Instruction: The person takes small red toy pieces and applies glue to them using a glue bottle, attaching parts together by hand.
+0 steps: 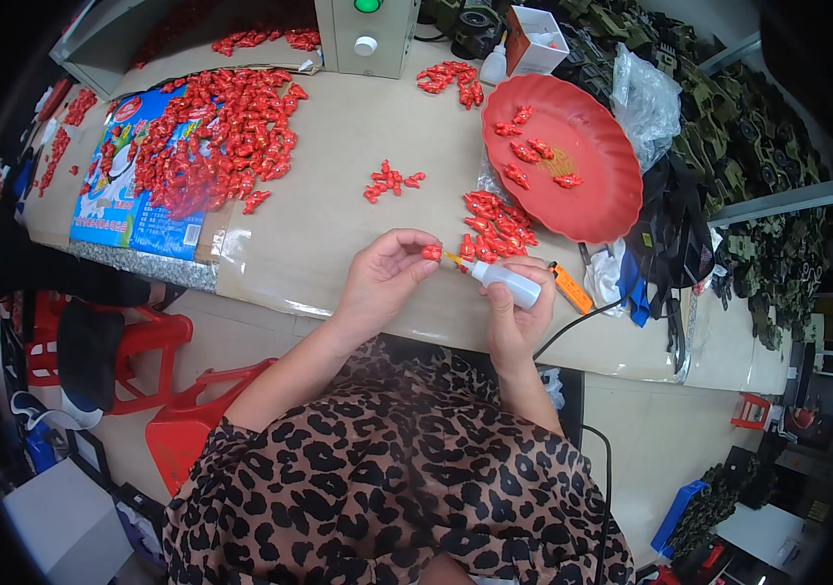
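Between its thumb and fingertips my left hand (390, 276) pinches a small red figurine (432, 253). My right hand (523, 317) is wrapped round a translucent white squeeze bottle (508, 284) with a thin yellowish nozzle. The bottle lies tilted, its tip pointing left, at or very near the figurine; whether they touch I cannot tell. Just beyond my right hand lies a pile of similar red figurines (494, 224). A smaller group of figurines (392, 181) rests farther out on the table, ahead of my left hand.
A red scalloped plate (611, 210) holding several figurines stands at the right. An orange tool (572, 288) and a white cloth (605, 277) lie beside my right hand. A large figurine heap (231, 136) covers a blue printed sheet (104, 219) at left. A grey box (366, 49) stands behind.
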### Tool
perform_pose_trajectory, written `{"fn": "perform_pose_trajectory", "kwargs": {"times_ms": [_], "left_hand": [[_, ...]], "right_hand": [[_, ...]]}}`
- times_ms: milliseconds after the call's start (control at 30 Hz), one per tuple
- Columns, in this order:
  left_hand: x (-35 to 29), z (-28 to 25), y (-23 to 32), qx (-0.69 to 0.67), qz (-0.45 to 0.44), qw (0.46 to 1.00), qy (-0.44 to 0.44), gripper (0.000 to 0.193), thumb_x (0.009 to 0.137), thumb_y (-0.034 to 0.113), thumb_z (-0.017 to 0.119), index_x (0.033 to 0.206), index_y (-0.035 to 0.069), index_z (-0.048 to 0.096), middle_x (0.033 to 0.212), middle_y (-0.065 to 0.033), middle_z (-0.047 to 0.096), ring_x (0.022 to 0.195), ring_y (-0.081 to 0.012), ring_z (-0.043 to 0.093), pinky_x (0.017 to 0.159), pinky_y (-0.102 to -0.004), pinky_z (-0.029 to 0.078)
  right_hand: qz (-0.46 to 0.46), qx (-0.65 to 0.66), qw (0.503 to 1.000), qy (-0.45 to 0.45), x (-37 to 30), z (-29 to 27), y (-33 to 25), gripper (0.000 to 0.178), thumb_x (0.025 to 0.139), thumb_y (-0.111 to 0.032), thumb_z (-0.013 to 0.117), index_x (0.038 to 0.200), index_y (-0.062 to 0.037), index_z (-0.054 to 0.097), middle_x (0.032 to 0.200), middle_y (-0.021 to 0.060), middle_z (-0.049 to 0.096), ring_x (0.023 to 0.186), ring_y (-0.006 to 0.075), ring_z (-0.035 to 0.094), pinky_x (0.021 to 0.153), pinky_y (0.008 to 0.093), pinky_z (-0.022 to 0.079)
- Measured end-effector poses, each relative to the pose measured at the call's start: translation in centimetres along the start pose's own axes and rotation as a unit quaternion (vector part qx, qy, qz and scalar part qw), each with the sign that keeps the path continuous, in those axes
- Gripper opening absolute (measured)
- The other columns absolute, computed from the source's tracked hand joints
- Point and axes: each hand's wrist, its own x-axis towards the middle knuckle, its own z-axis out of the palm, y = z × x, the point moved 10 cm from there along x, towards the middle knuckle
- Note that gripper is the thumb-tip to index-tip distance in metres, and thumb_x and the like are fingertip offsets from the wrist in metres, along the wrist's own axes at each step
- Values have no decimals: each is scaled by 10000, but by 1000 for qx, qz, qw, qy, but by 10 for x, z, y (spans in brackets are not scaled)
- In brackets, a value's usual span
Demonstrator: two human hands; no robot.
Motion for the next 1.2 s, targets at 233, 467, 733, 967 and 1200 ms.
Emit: {"fn": "perform_pose_trajectory", "kwargs": {"times_ms": [233,467,733,967,1200], "left_hand": [[0,0,1,0,-2,1000,-2,204,786,-27,523,984,-12,478,948,-57,532,882,-98,511,805,-223,419],[0,0,0,-2,-1,1000,-1,207,785,-29,523,985,-13,477,945,-57,534,881,-97,514,807,-222,420],[0,-1,0,2,3,1000,1,189,790,-27,517,975,-15,479,944,-60,537,883,-107,521,811,-229,423],[0,-1,0,1,2,1000,0,182,793,-24,513,971,-10,480,950,-63,539,885,-110,521,815,-232,420],[0,-1,0,4,3,1000,1,189,792,-19,517,976,-6,479,953,-65,542,874,-103,517,807,-231,419]], "right_hand": [[-31,-38,999,-7,1,3,-3,234,796,-120,554,933,-15,397,928,112,439,678,124,497,600,222,430],[-35,-44,998,-6,1,2,-2,235,796,-123,555,932,-14,397,928,112,439,682,123,498,596,218,436],[-32,-34,999,4,1,0,-3,231,798,-123,552,933,-19,396,926,113,440,680,127,495,590,222,436],[-24,-33,999,7,1,-1,-3,229,793,-111,557,930,-19,398,923,112,440,670,126,494,586,222,432],[0,-13,1000,0,-1,-1,0,253,770,-61,576,932,-10,389,919,115,433,747,135,483,638,234,430]]}}
